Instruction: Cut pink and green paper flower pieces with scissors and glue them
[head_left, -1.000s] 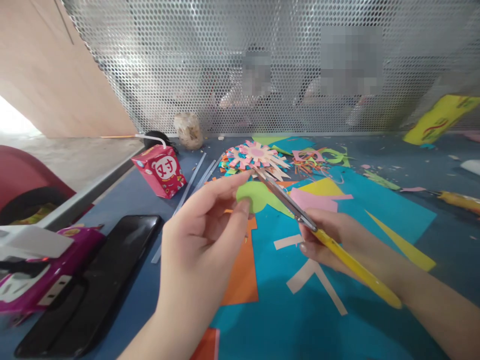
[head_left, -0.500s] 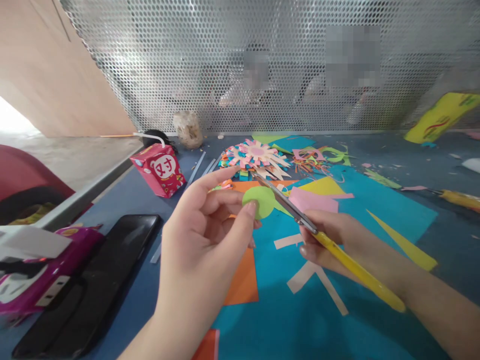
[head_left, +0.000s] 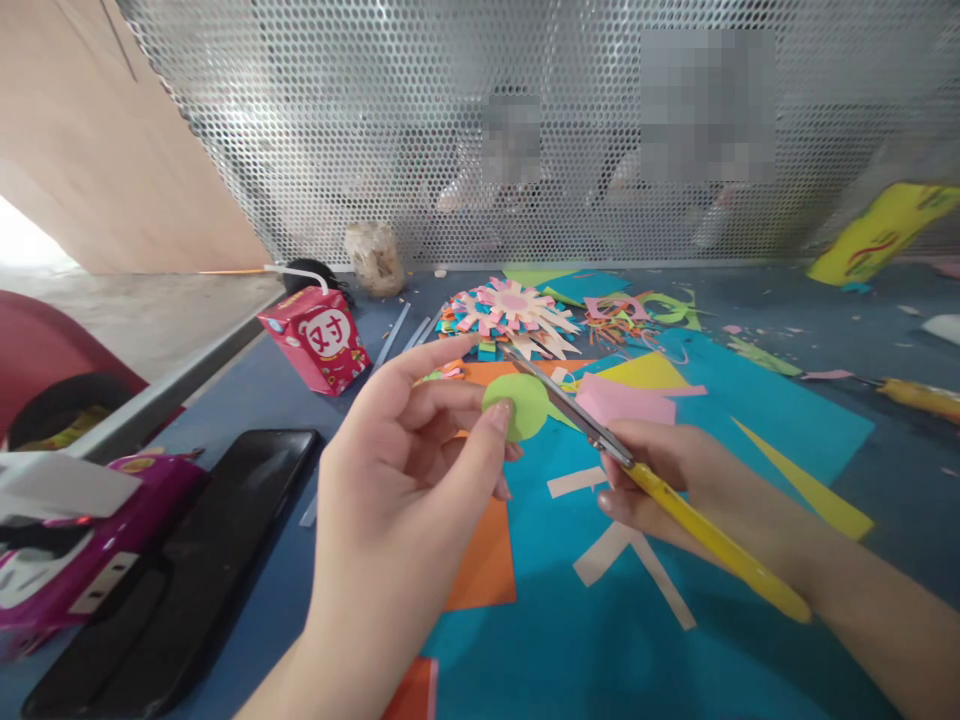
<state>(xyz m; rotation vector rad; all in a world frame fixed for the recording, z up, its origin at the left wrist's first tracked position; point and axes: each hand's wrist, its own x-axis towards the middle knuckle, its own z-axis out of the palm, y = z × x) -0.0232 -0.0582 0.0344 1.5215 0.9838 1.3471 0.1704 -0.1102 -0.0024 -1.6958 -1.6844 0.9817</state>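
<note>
My left hand pinches a round light-green paper disc between thumb and fingers, held above the blue table. My right hand grips yellow-handled scissors; their metal blades point up-left and touch the disc's right edge. Beyond the disc lies a layered paper flower of pink, cream and blue strips. Under the hands lie an orange sheet and a large teal sheet.
A red drink carton with a straw stands at the left. A black phone and a magenta device lie near left. A perforated metal screen closes the back, with people behind it. Coloured paper scraps are scattered around.
Between the earliest frame and now, my left hand turned the green disc and shifted it slightly right toward the scissor blades. The right hand and scissors stayed nearly still.
</note>
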